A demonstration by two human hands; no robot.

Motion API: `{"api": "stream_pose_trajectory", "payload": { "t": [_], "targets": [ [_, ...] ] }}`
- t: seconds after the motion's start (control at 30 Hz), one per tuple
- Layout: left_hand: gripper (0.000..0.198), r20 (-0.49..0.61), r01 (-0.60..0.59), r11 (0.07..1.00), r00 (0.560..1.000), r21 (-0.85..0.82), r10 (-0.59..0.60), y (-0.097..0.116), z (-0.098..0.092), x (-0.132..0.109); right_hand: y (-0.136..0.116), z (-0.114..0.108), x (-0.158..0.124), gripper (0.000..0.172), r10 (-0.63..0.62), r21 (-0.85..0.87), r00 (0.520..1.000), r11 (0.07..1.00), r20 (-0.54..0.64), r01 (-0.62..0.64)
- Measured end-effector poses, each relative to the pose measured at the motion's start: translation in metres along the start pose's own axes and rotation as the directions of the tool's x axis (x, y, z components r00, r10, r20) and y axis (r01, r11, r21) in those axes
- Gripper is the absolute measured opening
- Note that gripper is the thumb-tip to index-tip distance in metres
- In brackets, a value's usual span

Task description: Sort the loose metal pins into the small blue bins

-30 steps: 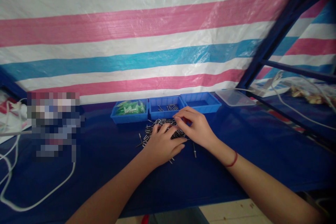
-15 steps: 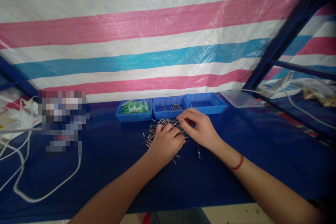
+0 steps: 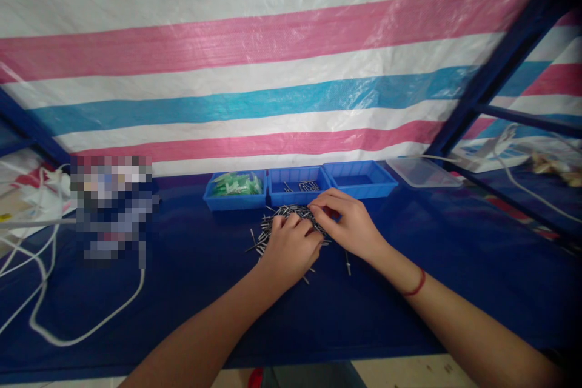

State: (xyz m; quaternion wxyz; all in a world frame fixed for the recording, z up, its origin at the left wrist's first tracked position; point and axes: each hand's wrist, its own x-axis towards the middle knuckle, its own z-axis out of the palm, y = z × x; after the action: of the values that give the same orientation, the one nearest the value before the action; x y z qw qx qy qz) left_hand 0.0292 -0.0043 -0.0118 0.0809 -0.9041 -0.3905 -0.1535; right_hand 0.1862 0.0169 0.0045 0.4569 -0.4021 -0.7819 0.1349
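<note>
A loose pile of metal blind rivets [image 3: 267,231] lies on the dark blue table in front of the blue bins. My left hand [image 3: 291,251] rests over the near side of the pile, fingers curled down; whatever its fingertips hold is hidden. At the pile's right edge, my right hand [image 3: 348,221] has thumb and fingertips drawn together in a pinch among the rivets. A single rivet [image 3: 348,264] lies apart, below my right hand. Behind the pile, the middle blue bin [image 3: 284,197] contains several rivets.
The left bin [image 3: 236,202] holds green-and-clear plastic packets. A right bin [image 3: 364,189] and a clear plastic lid [image 3: 425,173] sit beside it. White cables [image 3: 91,339] loop across the table's left side. A striped sheet [image 3: 254,48] hangs behind.
The view has shifted slightly, moving the whole scene a little to the right. Both hands stay at the pile in nearly the same pose.
</note>
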Motion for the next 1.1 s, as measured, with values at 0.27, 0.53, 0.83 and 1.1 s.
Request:
{"api": "stream_pose_trajectory", "payload": {
  "t": [0.27,0.53,0.83,1.1],
  "targets": [
    [0.021,0.015,0.000,1.000,1.000,0.007,0.000,-0.0005,0.0004,0.0007,-0.0009,0.0010,0.0007,0.014,0.002,0.001,1.000,1.000,0.018,-0.002],
    [0.019,0.057,0.008,1.000,0.998,-0.012,-0.008,0.0009,-0.0042,0.0000,0.0002,0.0020,0.0006,0.014,0.012,-0.002,0.999,1.000,0.032,-0.012],
    [0.018,0.037,-0.020,1.000,0.999,0.015,0.020,0.0017,-0.0020,-0.0011,0.0010,0.0030,0.0002,0.014,0.004,0.008,1.000,1.000,0.031,-0.004],
    [0.021,-0.012,0.049,0.995,0.999,-0.086,-0.051,0.0007,-0.0043,0.0010,-0.0008,-0.0050,0.0028,0.015,0.006,-0.021,1.000,1.000,-0.028,-0.007]
  ]
}}
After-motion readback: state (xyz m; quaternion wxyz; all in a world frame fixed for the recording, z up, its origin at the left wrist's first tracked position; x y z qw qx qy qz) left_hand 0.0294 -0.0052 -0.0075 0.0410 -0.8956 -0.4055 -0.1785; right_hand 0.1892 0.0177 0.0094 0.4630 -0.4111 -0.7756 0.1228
